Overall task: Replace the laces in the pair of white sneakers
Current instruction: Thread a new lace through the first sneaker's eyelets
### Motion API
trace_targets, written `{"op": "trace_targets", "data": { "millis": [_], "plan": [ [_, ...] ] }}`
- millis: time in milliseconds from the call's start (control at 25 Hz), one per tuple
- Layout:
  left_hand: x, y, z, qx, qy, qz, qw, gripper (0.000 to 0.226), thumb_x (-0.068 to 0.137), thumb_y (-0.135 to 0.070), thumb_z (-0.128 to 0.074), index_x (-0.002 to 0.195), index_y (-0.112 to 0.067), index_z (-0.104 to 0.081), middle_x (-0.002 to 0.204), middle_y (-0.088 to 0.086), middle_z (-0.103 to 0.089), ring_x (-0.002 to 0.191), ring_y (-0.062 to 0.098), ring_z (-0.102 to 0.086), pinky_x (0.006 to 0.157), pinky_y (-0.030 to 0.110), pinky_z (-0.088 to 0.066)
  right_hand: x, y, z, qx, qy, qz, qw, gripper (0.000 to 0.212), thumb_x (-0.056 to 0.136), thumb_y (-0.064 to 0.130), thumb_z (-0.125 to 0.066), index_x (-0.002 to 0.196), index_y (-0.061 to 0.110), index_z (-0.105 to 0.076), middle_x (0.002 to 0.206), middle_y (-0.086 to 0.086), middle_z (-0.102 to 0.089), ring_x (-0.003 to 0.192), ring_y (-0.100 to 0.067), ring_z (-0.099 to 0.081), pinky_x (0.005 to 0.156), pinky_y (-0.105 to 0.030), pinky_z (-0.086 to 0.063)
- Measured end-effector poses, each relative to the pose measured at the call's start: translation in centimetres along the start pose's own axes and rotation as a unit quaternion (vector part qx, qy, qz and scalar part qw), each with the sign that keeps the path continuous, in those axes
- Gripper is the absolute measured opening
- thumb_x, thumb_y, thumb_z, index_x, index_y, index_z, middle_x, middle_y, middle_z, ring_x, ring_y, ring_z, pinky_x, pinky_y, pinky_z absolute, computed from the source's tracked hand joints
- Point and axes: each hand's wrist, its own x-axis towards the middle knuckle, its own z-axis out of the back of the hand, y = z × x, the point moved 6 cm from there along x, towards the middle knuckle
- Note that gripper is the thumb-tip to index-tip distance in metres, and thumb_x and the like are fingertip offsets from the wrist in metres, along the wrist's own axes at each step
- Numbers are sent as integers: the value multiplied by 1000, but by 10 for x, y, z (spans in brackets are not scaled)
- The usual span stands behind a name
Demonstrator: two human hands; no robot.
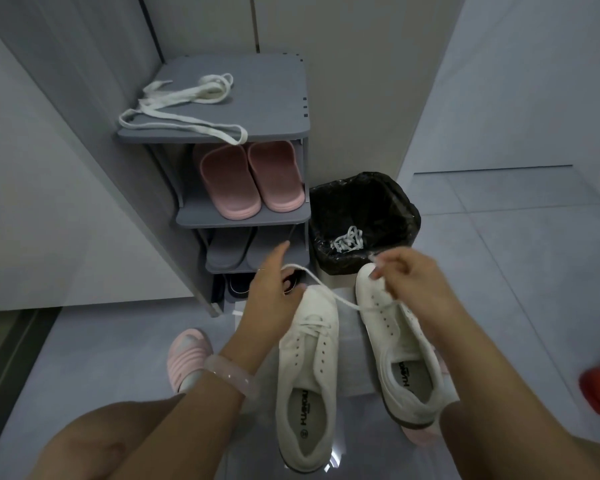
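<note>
A grey shoe rack [293,109] holds pink slippers [250,178] on its second shelf, beside a bin lined with a black bag [395,206].

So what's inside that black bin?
A tangled white lace lies inside the bin, on its black bag. The near wall hides anything under it.

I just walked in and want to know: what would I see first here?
Two white sneakers sit on the floor, and both hands pull a white lace between them. Behind, loose laces lie atop a grey shoe rack, above pink slippers. A black-lined bin holds a lace bundle.
</note>
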Motion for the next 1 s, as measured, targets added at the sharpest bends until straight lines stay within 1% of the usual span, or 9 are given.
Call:
{"op": "trace_targets", "data": {
  "millis": [80,240,320,480,600,680,800,920,1000],
  "plan": [
    [-4,4,-13,123,57,-31,990,67,86,-9,-60,143,-25,-28,145,3,-33,123,20,-46,102,24,-38,-7,-14,-31,-195,110,45,974,20,87,1,-49,80,18,-59,70,4,-66,61,-10,-57,59,-20,-43],
    [-15,22,-32,293,155,-52,942,20,87,-17,-55,105,-18,-63,103,1,-65,96,20,-60,84,34,-48,-23,-46,-70,-390,224,84,889,16,85,7,-46,93,12,-59,86,-6,-64,79,-23,-60,71,-28,-46],
    [-23,35,-43,338,219,-40,914,21,86,-15,-52,98,-16,-69,101,2,-67,97,20,-60,82,33,-49,-28,-52,-80,-435,233,93,865,17,88,11,-44,98,11,-58,90,-8,-58,79,-23,-56,69,-29,-43],
    [-27,42,-49,298,244,1,923,29,86,-11,-51,106,-21,-70,106,3,-68,98,19,-61,78,27,-46,-30,-49,-87,-482,222,118,839,17,92,15,-41,100,10,-55,98,-13,-61,75,-19,-46,65,-25,-36],
    [-27,43,-47,239,248,18,938,27,86,-10,-54,105,-19,-71,103,5,-70,87,14,-60,74,23,-44,-33,-47,-94,-511,227,144,817,15,93,11,-40,103,8,-51,99,-14,-61,74,-21,-43,55,-28,-31],
    [-29,41,-46,203,246,23,948,26,87,-9,-55,106,-17,-71,101,5,-70,81,10,-57,71,18,-41,-40,-48,-98,-502,214,141,826,15,95,11,-40,108,9,-46,99,-13,-62,74,-24,-46,51,-28,-27],
    [-29,41,-46,168,235,30,957,27,86,-8,-57,109,-17,-70,94,2,-68,70,1,-50,60,4,-38,-37,-54,-88,-417,167,61,891,5,95,20,-45,97,15,-43,89,-8,-58,76,-20,-49,62,-26,-35],
    [-27,46,-49,158,239,36,957,25,86,-12,-59,106,-19,-71,98,4,-70,65,-2,-47,57,1,-36,-38,-57,-87,-442,176,77,876,12,95,20,-45,95,12,-53,98,-8,-62,83,-19,-53,65,-24,-33],
    [-30,49,-52,161,239,39,957,22,87,-14,-58,103,-19,-72,99,5,-71,73,1,-55,63,6,-38,-43,-56,-93,-477,178,109,854,17,96,15,-41,101,8,-55,106,-10,-60,93,-23,-57,61,-25,-30]
  ]
}}
